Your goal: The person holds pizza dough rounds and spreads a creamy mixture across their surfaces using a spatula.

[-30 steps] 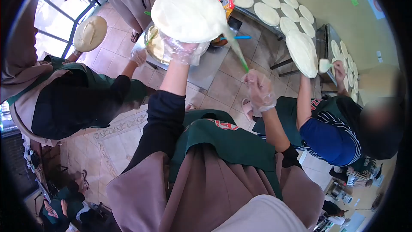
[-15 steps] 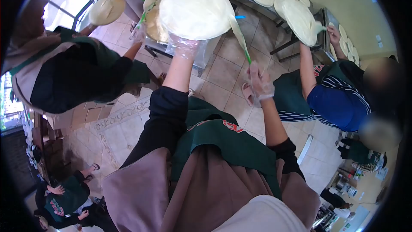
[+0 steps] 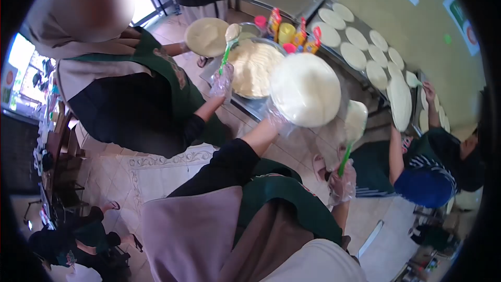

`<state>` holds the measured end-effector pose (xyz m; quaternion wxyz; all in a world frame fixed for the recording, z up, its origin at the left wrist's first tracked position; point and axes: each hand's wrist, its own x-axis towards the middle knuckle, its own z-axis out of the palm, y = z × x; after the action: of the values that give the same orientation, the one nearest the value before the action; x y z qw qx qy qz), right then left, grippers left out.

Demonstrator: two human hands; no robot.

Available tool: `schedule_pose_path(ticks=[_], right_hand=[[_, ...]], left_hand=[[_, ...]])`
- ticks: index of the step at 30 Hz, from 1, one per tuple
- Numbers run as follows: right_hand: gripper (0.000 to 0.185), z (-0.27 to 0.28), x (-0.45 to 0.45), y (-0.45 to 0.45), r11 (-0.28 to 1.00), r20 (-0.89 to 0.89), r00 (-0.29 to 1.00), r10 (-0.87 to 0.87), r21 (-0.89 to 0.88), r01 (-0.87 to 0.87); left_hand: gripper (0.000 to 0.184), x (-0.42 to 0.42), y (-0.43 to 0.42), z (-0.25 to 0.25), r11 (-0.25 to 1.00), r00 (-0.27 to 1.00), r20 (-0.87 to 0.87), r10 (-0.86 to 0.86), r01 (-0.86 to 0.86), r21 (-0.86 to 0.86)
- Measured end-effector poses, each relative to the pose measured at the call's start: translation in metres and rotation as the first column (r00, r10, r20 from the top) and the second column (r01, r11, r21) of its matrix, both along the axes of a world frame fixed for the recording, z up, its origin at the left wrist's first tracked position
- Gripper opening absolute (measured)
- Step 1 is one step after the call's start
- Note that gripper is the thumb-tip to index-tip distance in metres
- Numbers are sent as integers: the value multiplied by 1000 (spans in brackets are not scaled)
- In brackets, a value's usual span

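Note:
My left hand (image 3: 279, 117), in a clear plastic glove, supports a round disc (image 3: 306, 90) from its near edge and underside. A smooth layer of white cream covers the disc; what lies under the cream is hidden. My right hand (image 3: 342, 181), also gloved, is closed round the green handle of a spatula (image 3: 356, 120). The spatula's wide blade points up, smeared with cream, to the right of the disc and apart from it. Just beyond the disc stands a large bowl (image 3: 249, 94) of pale cream with a ridged surface.
At left a co-worker's gloved hand (image 3: 223, 81) holds another green-handled spatula (image 3: 230, 42), beside a coated disc (image 3: 206, 37). Packets (image 3: 274, 23) and cups stand behind the bowl. Several white discs (image 3: 356, 38) lie on the far table. A person in blue (image 3: 425, 183) works at right.
The view has turned, and the disc now appears lower and further right. My spatula has gone from touching the disc's right edge to upright and apart from it.

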<state>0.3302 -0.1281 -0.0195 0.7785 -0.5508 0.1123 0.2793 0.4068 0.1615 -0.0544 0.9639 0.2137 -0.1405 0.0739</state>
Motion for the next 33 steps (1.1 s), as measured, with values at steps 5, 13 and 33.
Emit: schedule_pose_path(ticks=[5, 13, 33], right_hand=[[41, 6, 31, 56, 989, 217, 975, -56, -124, 84], [39, 105, 73, 126, 987, 435, 889, -145, 120, 103], [44, 74, 106, 224, 919, 487, 798, 356, -27, -393]], left_hand=[[52, 6, 30, 4, 994, 998, 58, -23, 17, 106], [53, 42, 87, 4, 986, 979, 118, -164, 162, 31], [49, 56, 154, 6, 1000, 1000, 0, 1, -1, -3]])
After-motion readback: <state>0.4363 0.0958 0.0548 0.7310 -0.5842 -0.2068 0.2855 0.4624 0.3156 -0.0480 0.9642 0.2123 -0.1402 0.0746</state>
